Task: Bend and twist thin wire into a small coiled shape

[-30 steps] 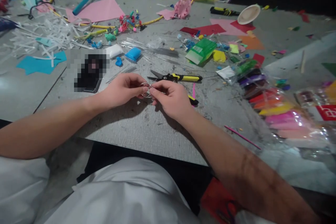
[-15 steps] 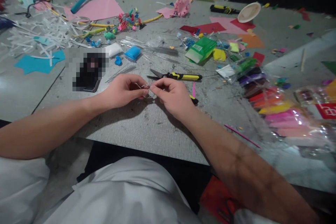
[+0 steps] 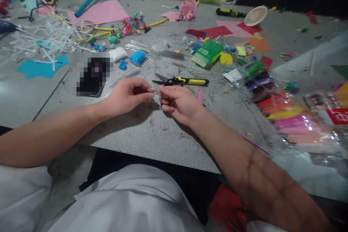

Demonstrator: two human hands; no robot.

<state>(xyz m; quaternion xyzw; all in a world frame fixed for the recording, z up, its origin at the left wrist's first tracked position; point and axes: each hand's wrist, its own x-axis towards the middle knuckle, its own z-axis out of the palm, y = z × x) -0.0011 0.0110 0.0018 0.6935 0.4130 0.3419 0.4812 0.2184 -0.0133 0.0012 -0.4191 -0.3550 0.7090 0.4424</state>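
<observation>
Thin silvery wire (image 3: 157,96), bent into small loops, sits between my two hands just above the grey table. My left hand (image 3: 129,96) pinches it between thumb and forefinger. From the other side my right hand (image 3: 181,103) grips the wire with its fingertips, the fingers bent and close together. Parts of the wire are hidden behind the fingers. Right behind my hands lie pliers (image 3: 190,81) with yellow and black handles, their dark jaws apart. Several straight wires (image 3: 125,74) lie beyond my left hand.
A blurred-out phone (image 3: 94,79) lies left of my hands. Behind are a blue packet (image 3: 137,57), a white packet (image 3: 117,54) and a green packet (image 3: 207,53). Bagged coloured clay (image 3: 296,121) covers the right side. Shredded white strips (image 3: 51,38) are heaped at left.
My right hand has turned, and its lower fingers now show curled under the wire. My left hand keeps its pinch in nearly the same place. The view has shifted slightly.
</observation>
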